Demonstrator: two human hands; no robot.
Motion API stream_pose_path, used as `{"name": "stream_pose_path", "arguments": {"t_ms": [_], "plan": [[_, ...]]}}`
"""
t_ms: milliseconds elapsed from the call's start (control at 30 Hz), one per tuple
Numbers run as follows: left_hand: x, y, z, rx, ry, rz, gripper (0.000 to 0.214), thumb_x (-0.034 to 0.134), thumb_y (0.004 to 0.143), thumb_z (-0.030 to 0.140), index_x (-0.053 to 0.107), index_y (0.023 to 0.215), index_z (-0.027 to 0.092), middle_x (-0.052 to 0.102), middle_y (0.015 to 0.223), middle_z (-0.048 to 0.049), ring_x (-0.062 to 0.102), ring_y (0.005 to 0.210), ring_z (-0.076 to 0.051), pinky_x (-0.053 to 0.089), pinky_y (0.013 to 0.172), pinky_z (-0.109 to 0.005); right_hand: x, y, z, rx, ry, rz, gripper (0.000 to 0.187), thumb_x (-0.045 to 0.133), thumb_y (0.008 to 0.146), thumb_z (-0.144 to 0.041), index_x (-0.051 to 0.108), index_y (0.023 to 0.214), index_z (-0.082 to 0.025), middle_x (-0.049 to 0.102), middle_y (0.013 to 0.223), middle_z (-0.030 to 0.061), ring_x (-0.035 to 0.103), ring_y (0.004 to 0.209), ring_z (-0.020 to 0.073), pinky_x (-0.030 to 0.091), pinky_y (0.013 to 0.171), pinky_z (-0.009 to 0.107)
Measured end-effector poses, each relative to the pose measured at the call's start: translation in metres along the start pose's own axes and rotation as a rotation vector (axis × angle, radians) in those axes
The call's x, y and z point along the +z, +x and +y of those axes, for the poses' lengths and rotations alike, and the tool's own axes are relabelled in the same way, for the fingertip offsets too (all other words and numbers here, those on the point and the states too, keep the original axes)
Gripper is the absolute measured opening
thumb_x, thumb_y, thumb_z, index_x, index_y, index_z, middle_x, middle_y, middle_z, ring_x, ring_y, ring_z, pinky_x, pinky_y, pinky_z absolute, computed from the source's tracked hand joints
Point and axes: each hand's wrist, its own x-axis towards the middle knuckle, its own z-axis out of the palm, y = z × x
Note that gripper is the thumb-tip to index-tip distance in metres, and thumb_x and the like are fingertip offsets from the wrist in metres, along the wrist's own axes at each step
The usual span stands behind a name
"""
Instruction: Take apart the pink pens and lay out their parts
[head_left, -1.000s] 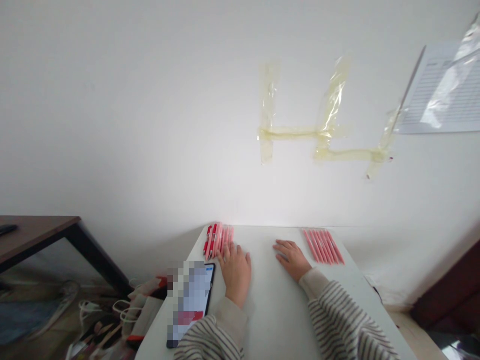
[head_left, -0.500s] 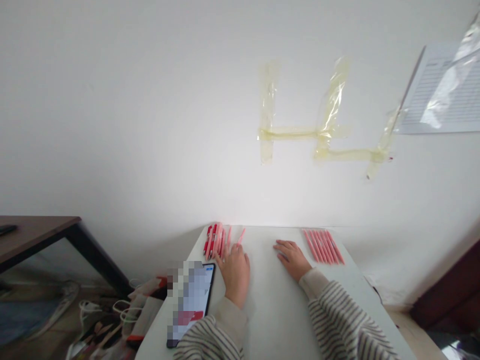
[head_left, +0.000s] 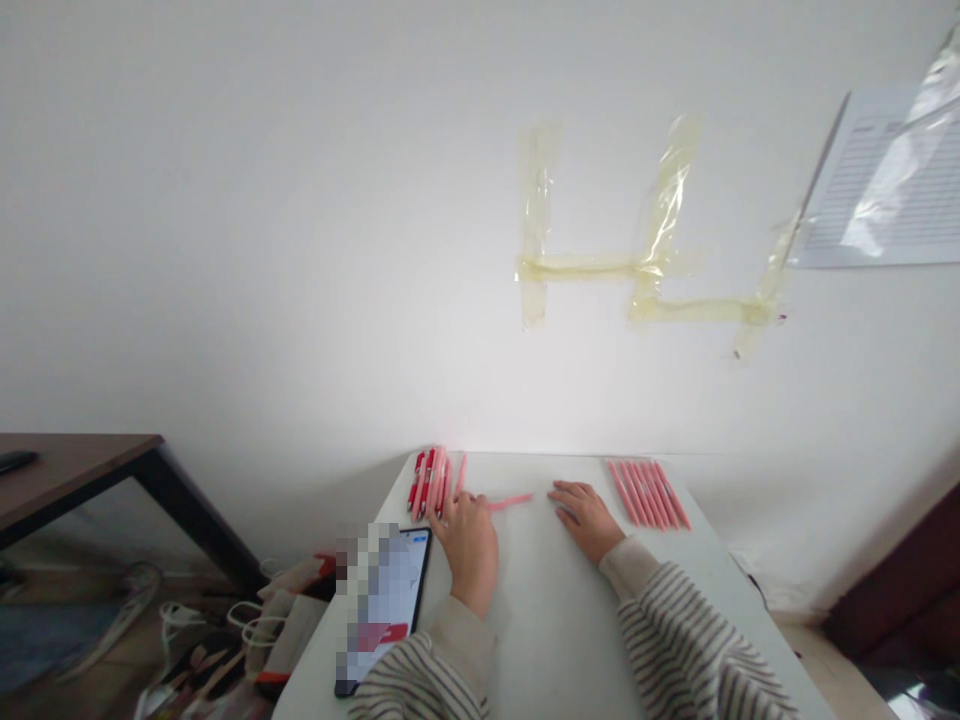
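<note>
My left hand (head_left: 469,550) is over the left part of the white table, palm down with bent fingers. A blurred pink pen (head_left: 511,501) sticks out to the right from under its fingertips, which are closed on the near end. Another pink pen (head_left: 461,472) lies just beyond the fingers. Beside it is a bunch of red and pink pens (head_left: 429,483), next to my fingertips. My right hand (head_left: 589,520) rests flat on the table, its fingers stretched out and holding nothing. To its right several pink pens (head_left: 648,494) lie side by side in a row.
A phone (head_left: 386,610) with a lit screen lies at the left edge of the white table (head_left: 555,640). Bags and cords (head_left: 255,630) are on the floor to the left, near a brown desk (head_left: 75,470). A wall (head_left: 375,250) with yellowed tape stands behind.
The pink pen at my left fingers has swung from pointing away to pointing right. Another pink pen beyond them has tilted slightly. My right hand has stayed in place.
</note>
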Motion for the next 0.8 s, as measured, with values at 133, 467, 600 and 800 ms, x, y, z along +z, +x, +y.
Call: {"name": "stream_pose_path", "arguments": {"t_ms": [133,467,600,800], "plan": [[0.004,-0.001,0.002,0.005,-0.071,0.000,0.028,0.049,0.093,0.021,0.074,0.101,0.030,0.067,0.111,-0.0061,0.050,0.114,-0.029,0.031,0.108,-0.058,0.001,0.001,0.003,-0.002,0.019,0.021,0.037,0.048,0.096,-0.021,0.069,0.125,-0.025,0.068,0.130,0.0081,0.058,0.124,0.0252,0.049,0.106,0.046],[0.002,-0.004,0.010,0.038,-0.236,-0.025,0.018,0.058,0.090,0.028,0.074,0.096,0.033,0.065,0.106,-0.0035,0.048,0.112,-0.027,0.031,0.105,-0.049,0.003,0.001,0.004,-0.047,0.086,0.111,0.034,0.057,0.095,-0.027,0.067,0.127,-0.027,0.067,0.123,0.0101,0.060,0.116,0.0258,0.052,0.102,0.045],[-0.002,-0.005,0.014,0.083,-0.273,-0.022,0.016,0.060,0.090,0.031,0.075,0.095,0.034,0.065,0.104,-0.0026,0.049,0.111,-0.026,0.030,0.107,-0.048,0.005,0.002,0.005,-0.061,0.095,0.115,0.025,0.056,0.096,-0.031,0.074,0.113,-0.026,0.068,0.116,0.0106,0.061,0.111,0.0262,0.054,0.098,0.044],[0.000,-0.004,0.014,0.082,-0.297,-0.033,0.013,0.064,0.088,0.034,0.075,0.095,0.034,0.064,0.106,-0.0028,0.048,0.110,-0.026,0.033,0.103,-0.046,0.004,0.004,0.007,-0.035,0.119,0.162,0.026,0.053,0.098,-0.039,0.075,0.099,-0.025,0.069,0.110,0.0106,0.063,0.105,0.0256,0.055,0.093,0.043]]}}
